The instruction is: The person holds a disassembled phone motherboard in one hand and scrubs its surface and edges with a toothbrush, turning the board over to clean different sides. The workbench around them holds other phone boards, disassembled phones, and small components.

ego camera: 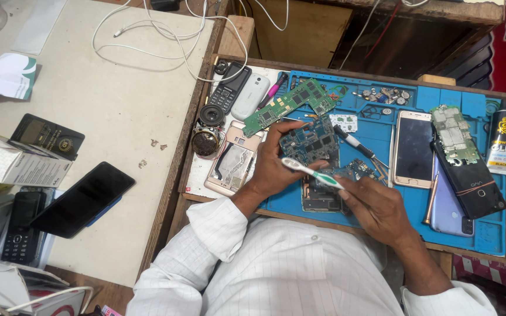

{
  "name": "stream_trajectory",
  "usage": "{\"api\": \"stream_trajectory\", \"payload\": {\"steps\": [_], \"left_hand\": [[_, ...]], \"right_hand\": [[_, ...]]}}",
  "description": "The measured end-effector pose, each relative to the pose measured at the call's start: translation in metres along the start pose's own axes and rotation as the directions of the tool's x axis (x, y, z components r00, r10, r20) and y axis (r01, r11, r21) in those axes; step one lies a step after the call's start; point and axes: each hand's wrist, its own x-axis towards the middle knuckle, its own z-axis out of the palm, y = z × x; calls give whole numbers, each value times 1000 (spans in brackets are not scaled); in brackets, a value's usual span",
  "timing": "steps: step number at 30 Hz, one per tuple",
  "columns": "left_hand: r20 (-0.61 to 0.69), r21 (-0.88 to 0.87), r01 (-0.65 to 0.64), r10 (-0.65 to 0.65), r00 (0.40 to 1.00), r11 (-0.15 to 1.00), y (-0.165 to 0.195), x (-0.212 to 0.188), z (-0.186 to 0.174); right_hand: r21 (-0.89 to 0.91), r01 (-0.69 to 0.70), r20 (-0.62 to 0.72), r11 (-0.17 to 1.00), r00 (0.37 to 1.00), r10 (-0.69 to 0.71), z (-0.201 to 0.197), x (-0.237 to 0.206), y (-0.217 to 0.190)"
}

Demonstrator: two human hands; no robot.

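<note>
A dark blue circuit board point(310, 143) is being pinched over the blue mat point(487, 234) by the left hand point(273, 167) while a toothbrush point(311, 172) is being gripped by the right hand point(376, 210), so small components could be dislodged by hard scrubbing.

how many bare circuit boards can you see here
4 at least: a dark blue board in the left hand, a long green board above it, a small one by the right hand, one on the black phone. Others may be hidden.

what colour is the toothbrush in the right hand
White with green, seen best in the head view: the toothbrush, held by the right hand.
</note>
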Motion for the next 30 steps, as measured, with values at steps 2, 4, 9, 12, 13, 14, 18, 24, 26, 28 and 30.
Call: {"api": "stream_trajectory", "payload": {"steps": [2,4,9,12,13,14,18,24,26,28,30], "left_hand": [[-33,-36,4,-5,999,999,0,3,1],[-103,-19,45,-47,994,999,0,4,0],[-140,52,44,-37,989,998,1,2,-3],[-86,132,-8,20,996,991,0,-2,-3],[-56,155,-43,52,997,987,0,-3,-3],[-27,176,-78,84,996,981,0,-5,-3],[-13,78,-81,82,997,994,1,-11,-2],[-126,38,-3,8,992,999,5,-14,-9],[-117,-5,13,-13,993,1000,6,-16,-9],[-121,11,11,-10,993,1000,7,-16,-10],[-122,14,17,-15,992,1000,6,-16,-11]], "right_hand": [[-20,-27,-22,999,999,26,-1,2,3],[-56,-25,-41,998,999,23,-5,2,5],[-72,-42,-53,997,998,38,-4,-1,4],[-43,31,-57,999,998,-33,4,-2,2],[-47,46,-58,998,997,-49,6,-3,0],[-52,62,-59,997,996,-65,9,-3,-1],[-104,17,-37,994,999,-21,17,-6,-6],[-75,-92,-199,993,977,76,5,-6,-7],[24,-89,-225,996,970,93,2,-4,-5],[0,-58,-186,998,981,57,3,-5,-6],[-3,-35,-129,999,991,35,6,-8,-7]]}}
